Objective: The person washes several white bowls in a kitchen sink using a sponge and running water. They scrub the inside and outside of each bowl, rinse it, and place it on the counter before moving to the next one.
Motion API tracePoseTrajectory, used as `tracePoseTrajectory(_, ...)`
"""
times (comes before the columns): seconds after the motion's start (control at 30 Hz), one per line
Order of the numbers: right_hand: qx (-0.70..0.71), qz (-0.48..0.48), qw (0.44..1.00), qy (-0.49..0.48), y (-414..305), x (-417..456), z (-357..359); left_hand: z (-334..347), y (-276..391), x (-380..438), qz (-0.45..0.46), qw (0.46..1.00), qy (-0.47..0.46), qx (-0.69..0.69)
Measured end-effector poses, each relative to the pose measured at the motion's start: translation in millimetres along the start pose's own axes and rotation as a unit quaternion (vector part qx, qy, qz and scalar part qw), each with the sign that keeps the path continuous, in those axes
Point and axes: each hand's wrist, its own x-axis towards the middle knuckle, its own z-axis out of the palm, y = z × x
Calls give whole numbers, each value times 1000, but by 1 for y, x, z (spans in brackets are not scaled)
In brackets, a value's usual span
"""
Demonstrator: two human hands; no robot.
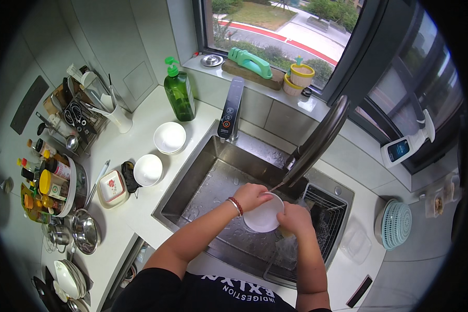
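Between my two hands a white bowl (263,213) is held tilted above the stainless steel sink (214,187), its inside facing up at me. My left hand (251,198) grips the upper left part of the rim, thumb towards the inside. On the right side of the same rim is my right hand (296,219); its far fingers are hidden. From the dark pull-down faucet (316,140) a thin stream appears to reach the bowl's top edge. Something pale and partly hidden shows beneath my right hand; I cannot tell what it is.
Two white bowls (169,137) (148,170) stand on the counter left of the sink, near a green soap pump bottle (179,93). A wire drain basket (327,218) fills the sink's right side. A clear plastic container (355,243) and a blue colander (397,225) are at right.
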Motion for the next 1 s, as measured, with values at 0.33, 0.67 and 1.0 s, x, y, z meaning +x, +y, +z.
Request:
tracePoseTrajectory(0.33, 28, -90, 995, 41, 11, 3, -5, -1, -43, -9, -204, 798, -154, -545)
tracePoseTrajectory(0.67, 101, -94, 972, 188, -9, 6, -42, 15, -44, -30, -97, 665, -162, -722)
tracePoseTrajectory(1.0, 58, -349, 851, 389, -31, 33, 11, 15, -7, -18, -17, 716, 6, -698)
